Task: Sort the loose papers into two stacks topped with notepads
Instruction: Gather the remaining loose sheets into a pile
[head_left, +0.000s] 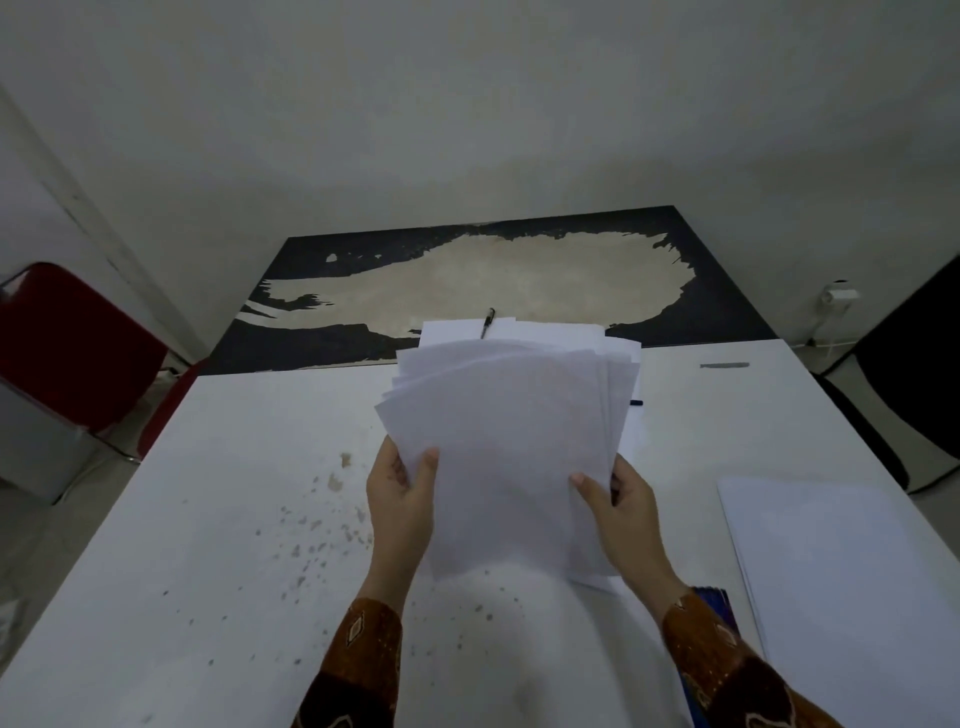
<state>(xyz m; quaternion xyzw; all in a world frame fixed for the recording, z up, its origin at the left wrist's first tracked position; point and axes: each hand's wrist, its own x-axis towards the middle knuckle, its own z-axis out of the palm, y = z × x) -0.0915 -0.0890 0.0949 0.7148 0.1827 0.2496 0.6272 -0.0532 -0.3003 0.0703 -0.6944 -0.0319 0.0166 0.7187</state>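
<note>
A fanned sheaf of white papers (511, 447) is lifted above the white table (234, 519) at the centre of the view. My left hand (402, 499) grips its lower left edge, thumb on top. My right hand (621, 512) grips the lower right edge, thumb on the front sheet. More white sheets (545, 330) lie behind the sheaf at the table's far edge. A neat stack of white paper (841, 566) lies flat at the right. A blue-covered notepad (719, 608) peeks out under my right sleeve.
A black pen (487, 322) lies at the far sheets, and another dark pen tip (636, 402) shows right of the sheaf. A worn dark table (322, 343) adjoins beyond. A red chair (78, 343) stands left, a dark chair (909, 374) right. Brown specks mark the table's left half.
</note>
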